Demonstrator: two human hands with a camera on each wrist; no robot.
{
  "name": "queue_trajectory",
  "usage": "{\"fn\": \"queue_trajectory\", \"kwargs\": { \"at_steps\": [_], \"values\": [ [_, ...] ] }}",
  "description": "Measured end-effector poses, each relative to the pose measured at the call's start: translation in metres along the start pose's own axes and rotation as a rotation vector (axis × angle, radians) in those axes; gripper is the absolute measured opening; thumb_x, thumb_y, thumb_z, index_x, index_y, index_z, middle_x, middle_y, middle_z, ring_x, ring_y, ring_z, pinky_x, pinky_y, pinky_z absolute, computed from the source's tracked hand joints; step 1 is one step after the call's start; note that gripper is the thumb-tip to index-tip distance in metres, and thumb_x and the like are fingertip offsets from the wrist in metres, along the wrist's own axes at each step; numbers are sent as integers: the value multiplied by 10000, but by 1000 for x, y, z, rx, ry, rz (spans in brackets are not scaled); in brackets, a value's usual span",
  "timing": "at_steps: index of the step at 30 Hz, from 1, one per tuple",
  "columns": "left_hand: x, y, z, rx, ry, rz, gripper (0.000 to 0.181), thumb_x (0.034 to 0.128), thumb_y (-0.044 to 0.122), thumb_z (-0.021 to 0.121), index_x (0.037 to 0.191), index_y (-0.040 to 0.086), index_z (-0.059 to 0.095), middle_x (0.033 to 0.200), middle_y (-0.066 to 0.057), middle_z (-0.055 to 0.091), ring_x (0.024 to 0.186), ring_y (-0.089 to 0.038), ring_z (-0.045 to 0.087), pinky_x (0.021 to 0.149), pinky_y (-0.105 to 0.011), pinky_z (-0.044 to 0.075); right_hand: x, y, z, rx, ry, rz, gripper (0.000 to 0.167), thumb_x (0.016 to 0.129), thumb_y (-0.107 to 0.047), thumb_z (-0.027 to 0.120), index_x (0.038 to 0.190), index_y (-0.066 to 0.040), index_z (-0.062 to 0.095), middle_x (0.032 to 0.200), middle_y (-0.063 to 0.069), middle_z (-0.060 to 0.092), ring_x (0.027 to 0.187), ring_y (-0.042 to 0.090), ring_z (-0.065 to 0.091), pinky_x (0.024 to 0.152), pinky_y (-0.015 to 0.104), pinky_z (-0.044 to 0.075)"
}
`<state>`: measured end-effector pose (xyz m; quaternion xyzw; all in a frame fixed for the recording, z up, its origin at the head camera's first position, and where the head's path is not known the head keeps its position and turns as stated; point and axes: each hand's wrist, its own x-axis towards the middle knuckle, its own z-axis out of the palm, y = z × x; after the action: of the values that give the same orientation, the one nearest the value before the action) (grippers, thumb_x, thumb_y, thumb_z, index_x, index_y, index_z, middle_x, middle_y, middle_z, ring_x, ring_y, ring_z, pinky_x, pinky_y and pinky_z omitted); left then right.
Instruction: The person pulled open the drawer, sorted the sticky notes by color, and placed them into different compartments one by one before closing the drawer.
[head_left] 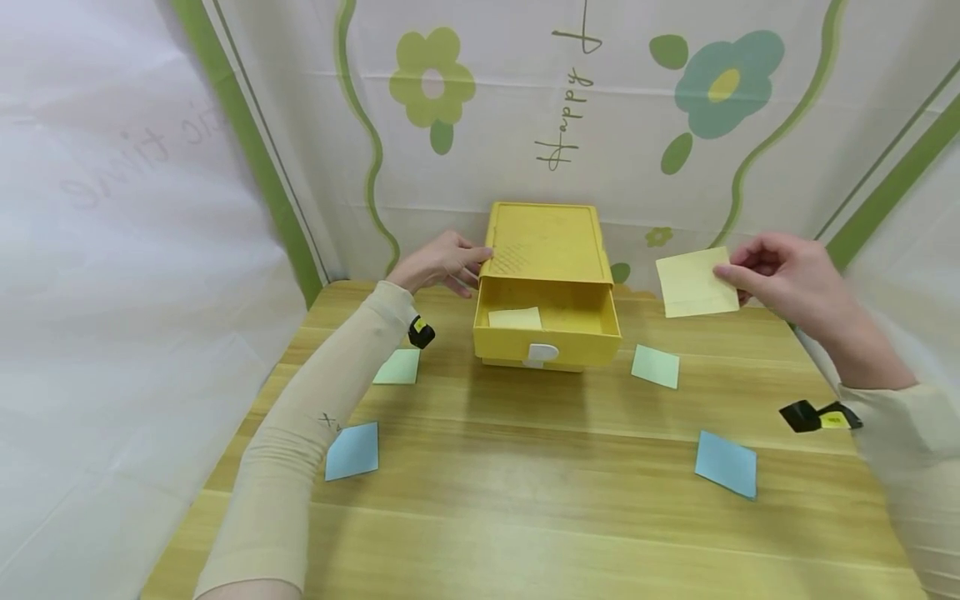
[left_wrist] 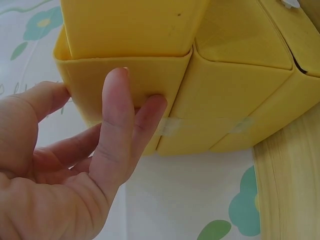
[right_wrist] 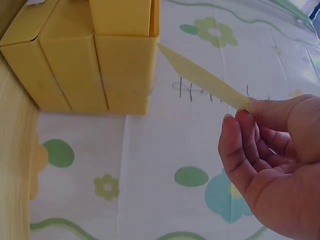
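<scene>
A yellow drawer box [head_left: 547, 237] stands at the table's back, its top drawer [head_left: 558, 343] pulled out. Inside that drawer, toward the left, lies a pale yellow sticky note [head_left: 516, 318]. My left hand [head_left: 442, 262] rests on the box's left upper edge, thumb on top. In the left wrist view, the fairly straight fingers [left_wrist: 116, 120] touch the box's side wall. To the right of the box, my right hand [head_left: 795, 279] pinches a yellow sticky note [head_left: 697, 283] by its edge, in the air. The right wrist view shows that note almost edge-on between thumb and fingers.
Green sticky notes lie to the left [head_left: 397, 367] and right [head_left: 656, 367] of the box on the wooden table [head_left: 525, 517]. Nearer are blue notes at left [head_left: 352, 452] and right [head_left: 726, 465]. A printed white curtain [head_left: 517, 117] hangs close behind the box.
</scene>
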<state>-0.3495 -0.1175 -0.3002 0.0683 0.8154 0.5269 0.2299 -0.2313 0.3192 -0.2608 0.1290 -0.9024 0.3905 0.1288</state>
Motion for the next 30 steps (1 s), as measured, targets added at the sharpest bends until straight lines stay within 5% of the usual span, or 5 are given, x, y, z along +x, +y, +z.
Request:
{"fn": "queue_trajectory", "kwargs": {
  "at_steps": [7, 30],
  "values": [
    [-1, -1, 0, 6, 1, -3, 437, 997, 375, 562, 1235, 15, 633, 1173, -188, 622, 889, -241, 712, 768, -409, 630, 5, -13, 20, 59, -2, -30, 171, 868, -108, 752, 917, -5, 624, 670, -91, 648, 544, 103, 602, 498, 177, 498],
    [2, -1, -1, 10, -5, -6, 427, 997, 396, 552, 1171, 20, 655, 1208, -204, 619, 1051, -333, 671, 777, -397, 628, 25, -42, 76, 11, -128, -63, 220, 899, -221, 731, 932, -31, 623, 766, 54, 645, 586, 157, 618, 506, 259, 543]
  ]
}}
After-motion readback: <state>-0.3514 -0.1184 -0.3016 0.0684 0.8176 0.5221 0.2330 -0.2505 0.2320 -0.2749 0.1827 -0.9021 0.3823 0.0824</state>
